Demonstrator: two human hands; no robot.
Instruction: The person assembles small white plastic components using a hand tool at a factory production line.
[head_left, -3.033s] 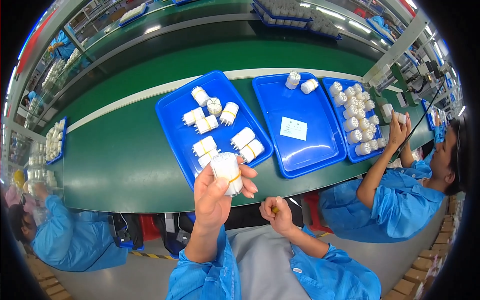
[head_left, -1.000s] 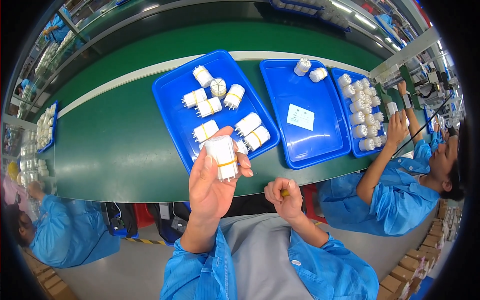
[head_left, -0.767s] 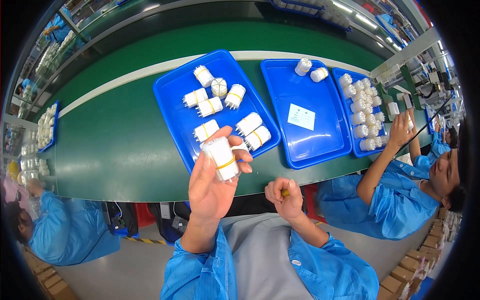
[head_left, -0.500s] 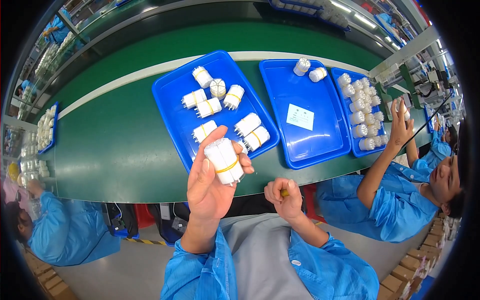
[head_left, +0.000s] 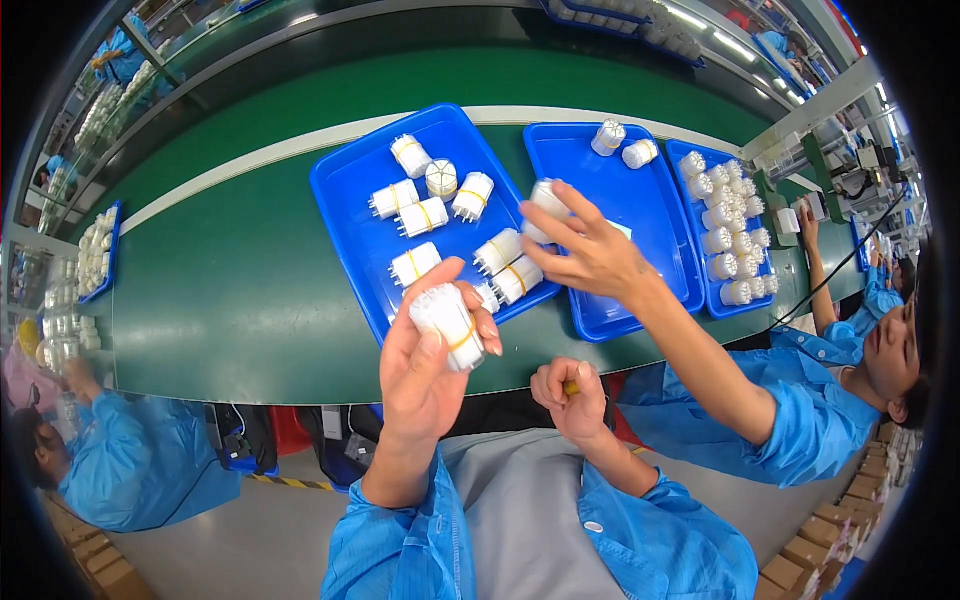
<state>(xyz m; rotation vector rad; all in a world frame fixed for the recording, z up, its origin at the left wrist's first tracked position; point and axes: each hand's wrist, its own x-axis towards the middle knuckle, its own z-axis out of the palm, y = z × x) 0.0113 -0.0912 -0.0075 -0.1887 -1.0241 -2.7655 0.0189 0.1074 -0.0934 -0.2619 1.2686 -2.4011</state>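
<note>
One small white ribbed plastic bobbin with a yellow band (head_left: 449,325), seemingly light and rigid, sat pinched around its sides in the left hand (head_left: 425,375) above the green bench (head_left: 240,290) edge, right hand (head_left: 575,395) clenched on something small and yellow.

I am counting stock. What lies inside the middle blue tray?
Inside the middle blue tray: two white parts at its far end and bare floor. A co-worker's hand covers some.
</note>
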